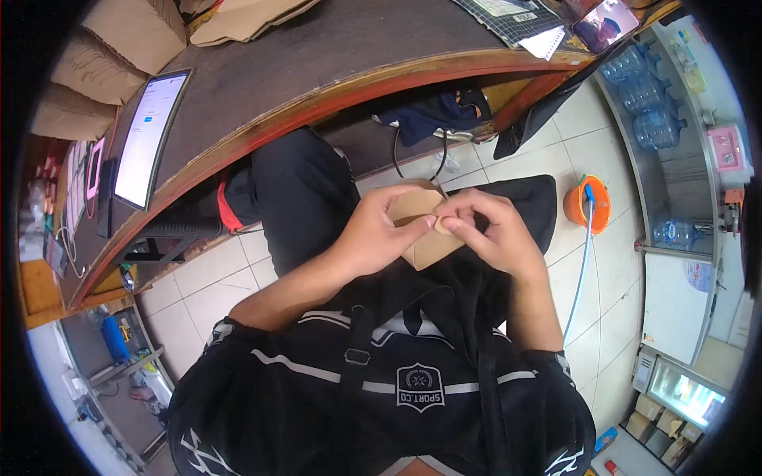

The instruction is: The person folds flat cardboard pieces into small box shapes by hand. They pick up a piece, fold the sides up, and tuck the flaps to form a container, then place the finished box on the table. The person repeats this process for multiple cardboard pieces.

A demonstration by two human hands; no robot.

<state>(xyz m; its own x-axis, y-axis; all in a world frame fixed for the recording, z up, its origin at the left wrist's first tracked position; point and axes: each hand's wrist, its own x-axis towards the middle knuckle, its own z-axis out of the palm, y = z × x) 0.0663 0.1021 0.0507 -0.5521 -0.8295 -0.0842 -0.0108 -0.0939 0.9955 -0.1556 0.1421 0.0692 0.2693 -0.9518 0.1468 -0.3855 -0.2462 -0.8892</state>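
A small brown kraft-paper box (429, 250), partly folded into shape, is held over my lap between both hands. My left hand (382, 232) grips its left side, the thumb lying along the upper edge. On the other side, my right hand (498, 232) pinches a small flap near the box's upper right edge with thumb and forefinger. The two thumbs almost meet there. Fingers hide much of the box's far side, so I cannot tell how its inside is folded.
Beyond my hands is a dark desk (317, 75) with a wooden edge. On it lie a lit tablet (151, 139), brown cardboard pieces (246, 17) and a phone (607, 28). An orange bucket (573, 208) with a blue-handled tool stands at right, near large water bottles (655, 127).
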